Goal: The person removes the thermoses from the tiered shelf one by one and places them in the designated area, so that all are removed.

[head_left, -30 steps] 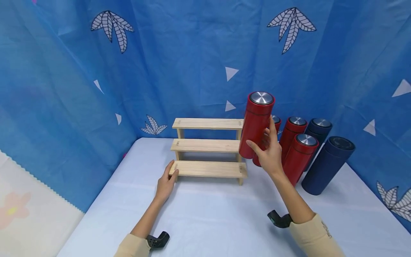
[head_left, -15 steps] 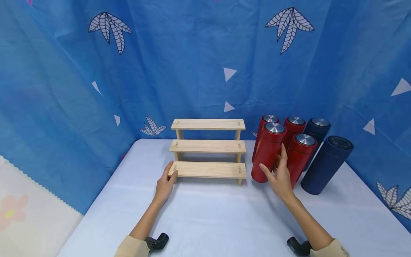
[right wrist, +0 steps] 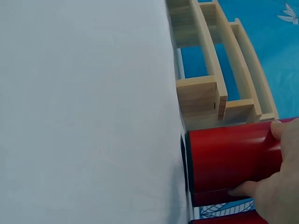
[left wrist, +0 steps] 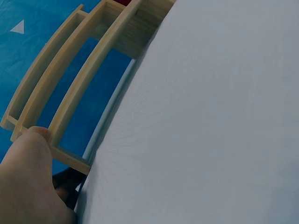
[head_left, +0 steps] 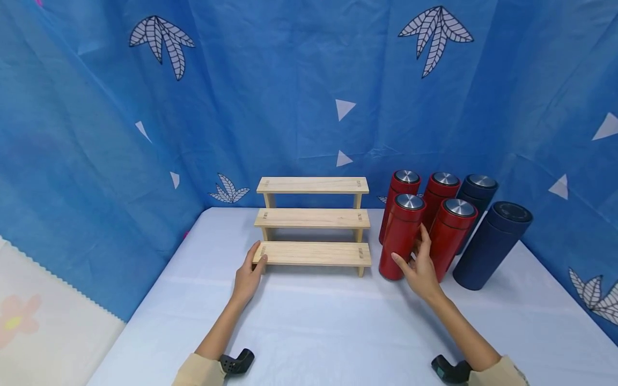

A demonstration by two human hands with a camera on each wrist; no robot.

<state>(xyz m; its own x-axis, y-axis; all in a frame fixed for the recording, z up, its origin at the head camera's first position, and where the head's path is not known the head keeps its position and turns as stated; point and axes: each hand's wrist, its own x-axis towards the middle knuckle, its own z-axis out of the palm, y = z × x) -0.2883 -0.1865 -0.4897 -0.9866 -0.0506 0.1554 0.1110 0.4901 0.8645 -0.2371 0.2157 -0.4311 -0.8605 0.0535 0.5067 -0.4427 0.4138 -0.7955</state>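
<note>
My right hand [head_left: 421, 271] grips a red thermos bottle [head_left: 400, 236] with a shiny steel lid, thumb on its near side. In the right wrist view the base of this red bottle [right wrist: 233, 151] stands close at the white tabletop. At the left end of a three-step wooden display stand [head_left: 313, 253], my left hand [head_left: 248, 276] holds the lowest board. The left wrist view shows the left thumb [left wrist: 39, 133] on that board's end; most of the other fingers are hidden.
Beside the held bottle stand several more: a red bottle [head_left: 451, 236], two further red ones behind, and a dark blue bottle [head_left: 492, 246] with another blue one [head_left: 475, 194] farther back. A blue patterned curtain [head_left: 289, 96] hangs behind the white table [head_left: 309, 327].
My right hand has carried the red thermos bottle right and down, from in front of the stand's right end to beside the other bottles. My left hand has stayed on the stand.
</note>
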